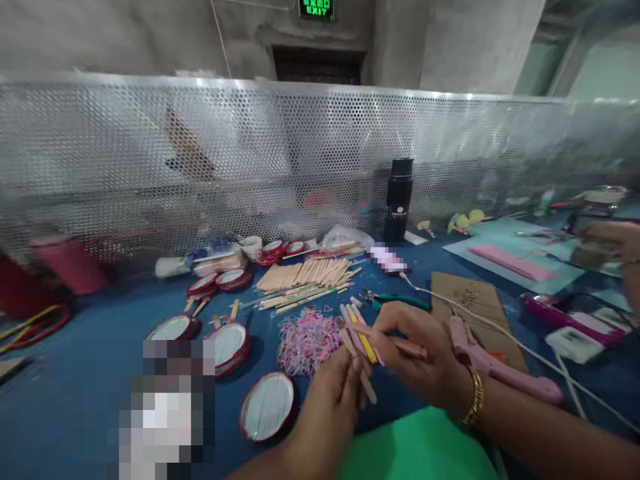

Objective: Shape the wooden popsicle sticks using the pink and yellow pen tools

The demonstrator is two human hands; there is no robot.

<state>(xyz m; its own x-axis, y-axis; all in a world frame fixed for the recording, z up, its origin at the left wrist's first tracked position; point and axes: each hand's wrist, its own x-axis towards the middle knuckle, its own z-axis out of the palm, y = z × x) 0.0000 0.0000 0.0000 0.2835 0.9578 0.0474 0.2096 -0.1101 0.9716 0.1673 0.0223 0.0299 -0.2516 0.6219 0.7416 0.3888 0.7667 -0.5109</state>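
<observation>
Wooden craft sticks (pixel 357 333), some pink and yellow, fan out between our hands: our left hand (pixel 333 393) pinches their lower ends, our right hand (pixel 413 350) closes its fingers round one stick. Just left of them we see tangled pink rubber bands (pixel 305 339); a pink glue gun (pixel 493 363) lies right of our right wrist.

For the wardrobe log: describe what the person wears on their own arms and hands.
Both forearms are bare, with no sleeves in view and no gloves. The right hand has a gold-coloured bracelet of linked segments at the wrist. The left hand shows no jewellery; I see no rings.
</observation>
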